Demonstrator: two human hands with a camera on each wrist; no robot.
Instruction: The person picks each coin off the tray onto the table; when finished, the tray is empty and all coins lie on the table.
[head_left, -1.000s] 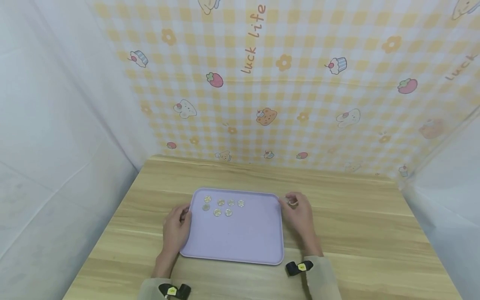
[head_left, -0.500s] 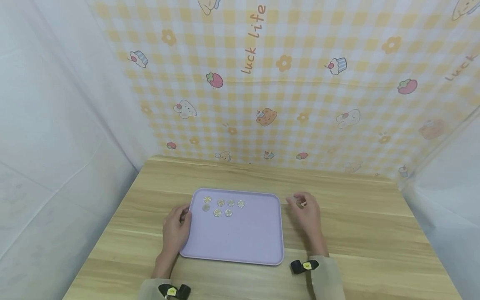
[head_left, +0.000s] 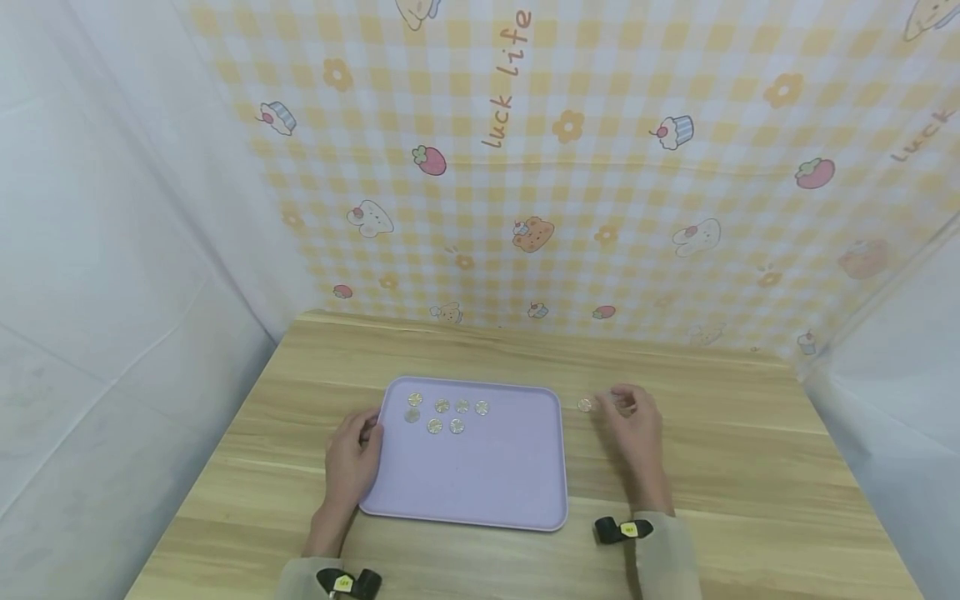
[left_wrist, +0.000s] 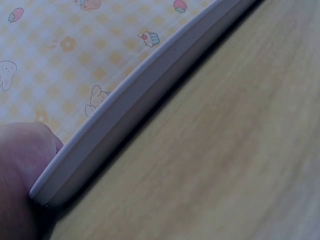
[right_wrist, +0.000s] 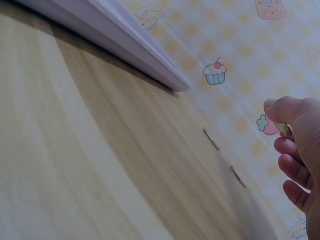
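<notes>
A lilac tray lies on the table with several coins in its upper left part. My left hand grips the tray's left edge; in the left wrist view its thumb side meets the raised rim. To the right of the tray is my right hand, raised over the wood. The right wrist view shows a coin pinched between its thumb and curled fingers. A loose coin lies between tray and right hand. Another coin lies near it, in the right wrist view.
The wood-grain table extends around the tray. Behind it hangs a yellow checked cloth, with pale sheets at the sides. Each sleeve cuff carries a small black camera.
My right hand has moved rightward, away from the tray's upper right corner, bringing the loose coin beside the tray into plain sight. The left hand, tray and coins in it have stayed put.
</notes>
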